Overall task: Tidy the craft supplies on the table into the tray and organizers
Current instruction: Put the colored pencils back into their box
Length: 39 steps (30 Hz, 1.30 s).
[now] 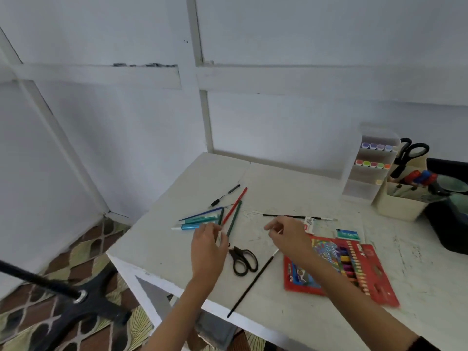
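Loose pens lie mid-table: teal markers, a blue pen, a red pencil, a green pencil and a black pen. My left hand hovers over their near ends, thumb and fingers slightly apart, holding nothing I can see. My right hand is above the table with its fingers loosely curled and a small white speck at the fingertips; any pinch is unclear. Black scissors lie between my hands. One long black brush runs to the front edge, and a thin brush lies beyond my right hand.
A red crayon box, a small white packet and a teal eraser pack lie right. At the back right are a clear marker organizer, a cream holder with scissors and a dark tray. The table edge drops to the floor.
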{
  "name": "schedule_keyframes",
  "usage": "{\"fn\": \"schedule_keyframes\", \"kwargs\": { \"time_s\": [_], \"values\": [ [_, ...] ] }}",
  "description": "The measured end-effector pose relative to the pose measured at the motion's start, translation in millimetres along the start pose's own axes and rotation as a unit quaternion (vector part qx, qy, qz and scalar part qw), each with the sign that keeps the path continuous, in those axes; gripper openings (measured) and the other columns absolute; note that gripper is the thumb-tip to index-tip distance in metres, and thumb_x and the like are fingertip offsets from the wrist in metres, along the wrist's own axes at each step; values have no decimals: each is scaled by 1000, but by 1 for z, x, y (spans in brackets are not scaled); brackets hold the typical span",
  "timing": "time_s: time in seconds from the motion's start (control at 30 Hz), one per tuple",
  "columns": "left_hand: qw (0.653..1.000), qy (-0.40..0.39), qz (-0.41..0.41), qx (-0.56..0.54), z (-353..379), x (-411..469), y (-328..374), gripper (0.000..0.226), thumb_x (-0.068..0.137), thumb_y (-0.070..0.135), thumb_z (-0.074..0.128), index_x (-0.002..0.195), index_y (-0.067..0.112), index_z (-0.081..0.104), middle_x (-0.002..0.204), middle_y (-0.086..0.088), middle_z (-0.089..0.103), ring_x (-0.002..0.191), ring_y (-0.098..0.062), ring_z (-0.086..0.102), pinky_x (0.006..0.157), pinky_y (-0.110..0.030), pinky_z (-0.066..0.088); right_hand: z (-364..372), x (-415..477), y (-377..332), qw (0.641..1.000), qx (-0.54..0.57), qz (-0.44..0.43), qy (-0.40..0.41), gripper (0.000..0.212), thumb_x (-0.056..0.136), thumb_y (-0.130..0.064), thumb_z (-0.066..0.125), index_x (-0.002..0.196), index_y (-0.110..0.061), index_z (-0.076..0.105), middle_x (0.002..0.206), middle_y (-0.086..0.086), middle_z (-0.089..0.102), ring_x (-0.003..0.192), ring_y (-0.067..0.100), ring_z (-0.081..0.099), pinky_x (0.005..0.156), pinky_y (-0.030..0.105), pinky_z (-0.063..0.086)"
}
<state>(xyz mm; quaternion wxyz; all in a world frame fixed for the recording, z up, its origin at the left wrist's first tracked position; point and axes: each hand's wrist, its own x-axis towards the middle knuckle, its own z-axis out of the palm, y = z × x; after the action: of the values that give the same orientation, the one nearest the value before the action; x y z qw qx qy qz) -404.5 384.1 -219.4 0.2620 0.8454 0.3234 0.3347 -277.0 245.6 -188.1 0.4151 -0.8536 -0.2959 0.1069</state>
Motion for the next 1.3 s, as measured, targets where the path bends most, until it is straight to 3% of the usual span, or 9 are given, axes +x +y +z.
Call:
{"fn": "schedule_keyframes", "kwargs": {
  "time_s": [0.23, 0.37, 0.47, 0.6, 0.8, 0.93, 1.07, 1.17, 1.3],
  "values": [
    [988, -118, -99, 3, -3, 25, -36, 22, 84, 33, 64, 90, 17, 51, 85, 0, 59, 73, -13, 54, 60, -22, 38, 77, 64, -54, 999, -7, 31, -2, 25, 89, -13, 56, 79, 6, 68, 80, 18, 69, 67, 23, 63, 57, 21, 44],
    [983, -155, -95, -13, 1, 27, -44, 24, 81, 37, 66, 83, 18, 52, 80, 0, 62, 73, -13, 58, 65, -22, 44, 102, 84, -60, 993, -66, 95, 37, 14, 89, -20, 58, 82, -8, 57, 94, 16, 63, 75, 25, 63, 59, 28, 47],
    [983, -159, -91, -22, 1, 31, -44, 20, 81, 32, 67, 80, 14, 59, 79, 1, 61, 72, -12, 58, 67, -26, 48, 108, 86, -63, 981, -133, 130, 51, 21, 88, -22, 60, 102, -7, 58, 103, 11, 60, 90, 27, 63, 64, 28, 45],
    [984, -151, -78, -43, 1, 34, -44, 13, 84, 23, 65, 77, 12, 66, 74, 5, 62, 69, -7, 57, 67, -23, 49, 113, 87, -66, 971, -146, 173, 73, 17, 88, -17, 61, 100, -6, 57, 103, 10, 62, 88, 25, 63, 63, 28, 46],
    [985, -124, -81, -93, -1, 41, -35, 14, 85, 24, 65, 77, 13, 67, 68, 2, 63, 64, -11, 58, 60, -20, 46, 86, 89, -59, 959, 55, 250, 119, 33, 76, -20, 73, 63, -9, 45, 63, 5, 53, 55, 16, 51, 44, 23, 38],
    [982, -133, -54, -124, 4, 44, -14, 12, 86, 25, 65, 80, 15, 67, 69, 3, 63, 64, -7, 58, 55, -11, 41, 48, 78, -47, 939, 163, 272, 132, 25, 74, -16, 74, 78, 7, 64, 75, 18, 68, 59, 20, 62, 56, 30, 55],
    [974, -176, -19, -143, 22, 35, 19, 11, 86, 24, 65, 80, 16, 65, 69, 4, 62, 64, -6, 57, 57, -12, 42, -10, 46, -23, 915, 293, 253, 115, 18, 80, -6, 71, 87, 10, 68, 79, 18, 70, 61, 18, 65, 55, 19, 55],
    [967, -207, 11, -150, 38, 21, 42, 11, 87, 25, 65, 79, 17, 67, 73, 3, 62, 68, -5, 57, 61, -14, 43, -48, 18, 1, 863, 409, 278, 98, 15, 80, 1, 69, 88, 12, 66, 70, 17, 68, 56, 16, 62, 53, 21, 55],
    [958, -243, 76, -131, 64, -1, 76, 15, 87, 26, 65, 86, 11, 70, 83, 3, 55, 73, -6, 53, 60, -11, 38, -98, -27, 45, 873, 356, 315, 112, 15, 81, -4, 69, 92, 7, 67, 76, 13, 70, 65, 16, 64, 58, 22, 56]
  ]
}}
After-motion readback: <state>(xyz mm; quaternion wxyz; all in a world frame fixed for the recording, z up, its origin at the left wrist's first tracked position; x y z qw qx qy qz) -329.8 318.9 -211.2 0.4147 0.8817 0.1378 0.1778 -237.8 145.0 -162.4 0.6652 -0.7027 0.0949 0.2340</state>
